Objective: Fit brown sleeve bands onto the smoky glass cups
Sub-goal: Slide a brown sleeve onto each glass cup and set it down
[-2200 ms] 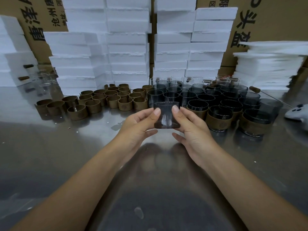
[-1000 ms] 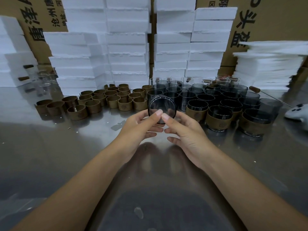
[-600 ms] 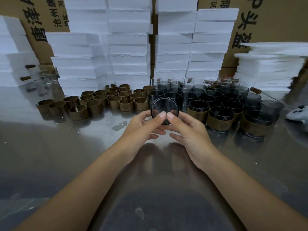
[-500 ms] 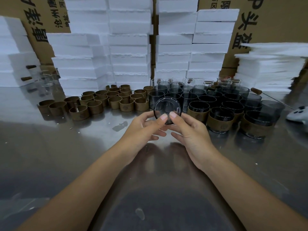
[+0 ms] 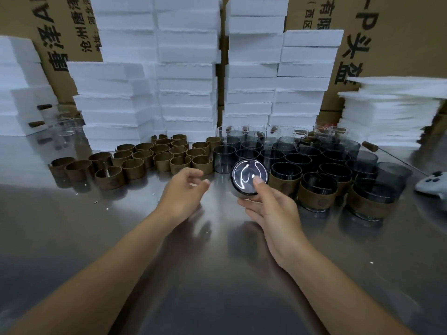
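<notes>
My right hand (image 5: 269, 209) grips a smoky glass cup (image 5: 249, 176) tipped on its side, its round base turned to me, just above the steel table. It wears no band. My left hand (image 5: 182, 189) hovers left of the cup with loosely curled fingers and holds nothing; it is close to the nearest brown sleeve bands (image 5: 179, 164). Several bands stand in rows to the left. Several bare smoky cups (image 5: 285, 155) stand behind the held cup, and three banded cups (image 5: 316, 193) line the front right.
White foam box stacks (image 5: 188, 76) and cardboard cartons (image 5: 391, 37) wall off the back. A pile of white foam sheets (image 5: 391, 112) sits at the right, a white controller (image 5: 433, 184) at the right edge. Clear glasses (image 5: 65, 124) stand far left. Bare steel table (image 5: 217, 274) lies near me.
My left hand has let go of the cup and moved left toward the bands. The right hand alone now holds the cup, shifted slightly right.
</notes>
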A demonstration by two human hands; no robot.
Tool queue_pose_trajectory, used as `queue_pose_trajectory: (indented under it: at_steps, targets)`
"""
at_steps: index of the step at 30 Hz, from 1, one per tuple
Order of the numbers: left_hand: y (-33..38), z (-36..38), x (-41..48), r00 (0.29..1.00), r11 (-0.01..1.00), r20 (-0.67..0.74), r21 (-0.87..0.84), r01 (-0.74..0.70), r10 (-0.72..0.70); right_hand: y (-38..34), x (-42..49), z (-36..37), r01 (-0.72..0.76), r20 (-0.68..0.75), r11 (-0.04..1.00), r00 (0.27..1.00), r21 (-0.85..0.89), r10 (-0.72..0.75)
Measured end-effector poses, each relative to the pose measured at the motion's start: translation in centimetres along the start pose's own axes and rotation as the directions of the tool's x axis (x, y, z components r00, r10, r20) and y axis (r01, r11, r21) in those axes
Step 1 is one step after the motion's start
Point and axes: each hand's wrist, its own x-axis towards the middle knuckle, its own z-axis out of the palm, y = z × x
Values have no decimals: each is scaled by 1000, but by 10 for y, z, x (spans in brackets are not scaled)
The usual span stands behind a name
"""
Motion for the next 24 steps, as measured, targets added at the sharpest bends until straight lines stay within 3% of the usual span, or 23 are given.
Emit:
queue_pose_trajectory:
  at_steps: [3,6,12,19,24]
  targets:
    - [-9,-9,27,998,971,-34,232,-47,56,2,2,0,12,-1,1000,1000,-12,-12]
    - [-14,-15,46,995,932,-69,359,-48,78,4,3,1,15,8,1000,1000,-14,-15]
    - [-15,-10,68,998,852,54,522,-52,28,6,4,0,23,22,1000,999,-13,-23]
    - [-15,-18,48,992,879,-127,472,64,-4,5,3,1,23,39,1000,999,0,-23]
    - [12,-21,9,971,966,-133,195,-170,198,5,3,1,40,32,998,999,-47,-38]
